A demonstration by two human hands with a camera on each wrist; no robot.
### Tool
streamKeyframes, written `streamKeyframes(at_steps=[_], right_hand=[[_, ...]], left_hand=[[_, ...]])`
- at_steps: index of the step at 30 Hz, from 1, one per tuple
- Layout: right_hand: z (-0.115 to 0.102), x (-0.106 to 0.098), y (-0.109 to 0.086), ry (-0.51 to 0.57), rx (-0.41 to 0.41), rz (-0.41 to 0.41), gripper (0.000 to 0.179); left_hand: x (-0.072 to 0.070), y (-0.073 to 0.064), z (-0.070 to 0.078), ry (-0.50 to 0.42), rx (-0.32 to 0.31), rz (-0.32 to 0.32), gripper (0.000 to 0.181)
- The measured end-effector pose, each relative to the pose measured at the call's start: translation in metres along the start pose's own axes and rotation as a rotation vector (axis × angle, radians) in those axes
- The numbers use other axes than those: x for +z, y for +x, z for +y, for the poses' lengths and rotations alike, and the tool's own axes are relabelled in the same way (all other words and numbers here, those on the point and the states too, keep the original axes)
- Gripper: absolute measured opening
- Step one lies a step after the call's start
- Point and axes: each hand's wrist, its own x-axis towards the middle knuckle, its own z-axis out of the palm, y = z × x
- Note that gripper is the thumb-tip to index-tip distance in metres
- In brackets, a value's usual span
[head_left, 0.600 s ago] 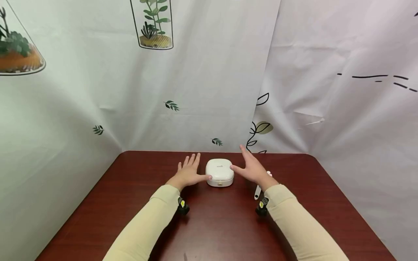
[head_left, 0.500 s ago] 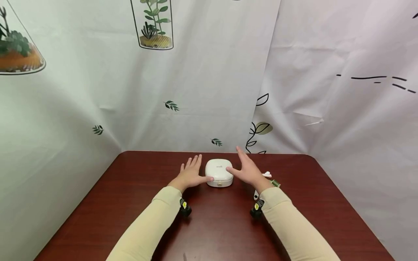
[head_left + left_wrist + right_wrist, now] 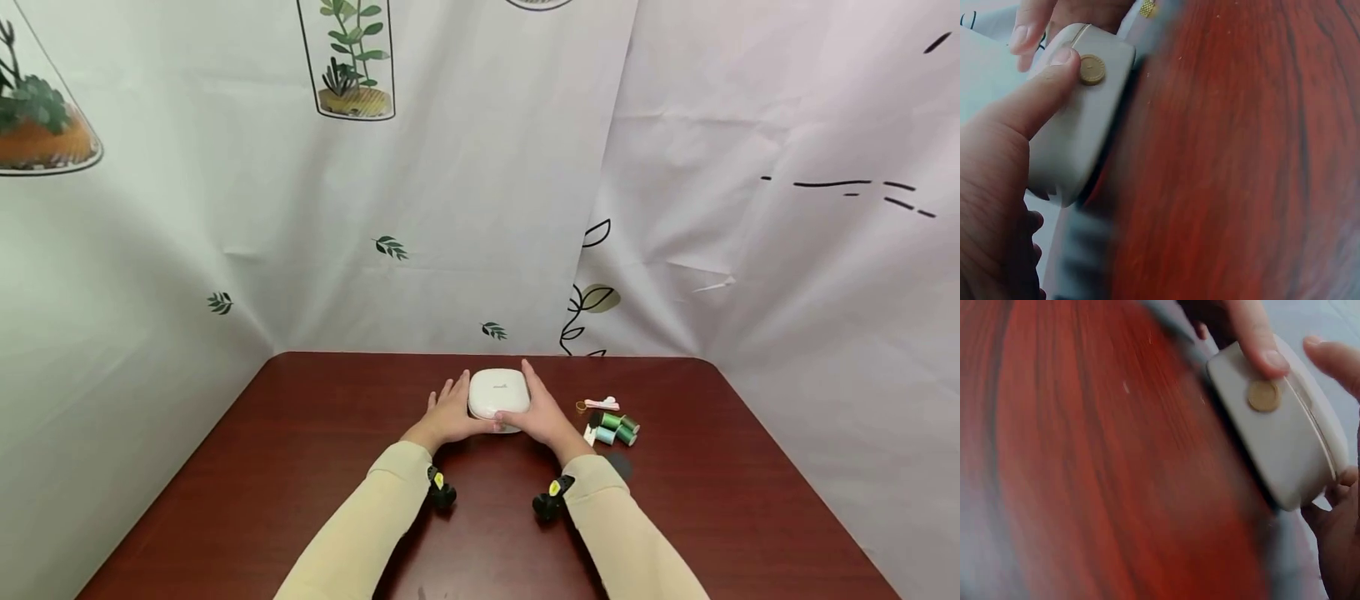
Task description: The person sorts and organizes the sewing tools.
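A white rounded case (image 3: 498,389) with a closed lid lies between both hands near the back of the table. A round gold button (image 3: 1092,70) sits on its front. My left hand (image 3: 450,418) holds the case's left side, its thumb pressed on the front beside the button. My right hand (image 3: 546,421) holds the right side, fingers around the far side. In the right wrist view the right thumb (image 3: 1338,362) stands over the lid, seemingly apart from it. The left fingers are partly hidden behind the case.
Right of the hands lie several thread spools (image 3: 611,421), a pink and white item (image 3: 603,404), a small yellowish ring (image 3: 581,407) and a dark round thing (image 3: 619,465), partly behind the right sleeve. A printed cloth (image 3: 480,183) hangs behind the red-brown table (image 3: 337,417).
Both hands have moved inward from beside the case and now hold its two sides. The right forearm has shifted left, uncovering the spools and small items.
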Motion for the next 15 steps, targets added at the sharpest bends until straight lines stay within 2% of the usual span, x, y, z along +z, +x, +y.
streamKeyframes(at_steps=[4,10,15], right_hand=[[0.005,0.010,0.000,0.064,0.008,0.033,0.119],[0.011,0.014,-0.003,0.046,-0.034,0.030,0.111],[0.012,0.013,-0.009,0.014,-0.052,0.028,0.106]], left_hand=[[0.007,0.003,-0.005,-0.026,-0.014,0.013,0.127],[0.017,0.001,-0.011,-0.047,0.031,0.072,0.126],[0.024,-0.004,-0.014,-0.003,0.039,0.101,0.125]])
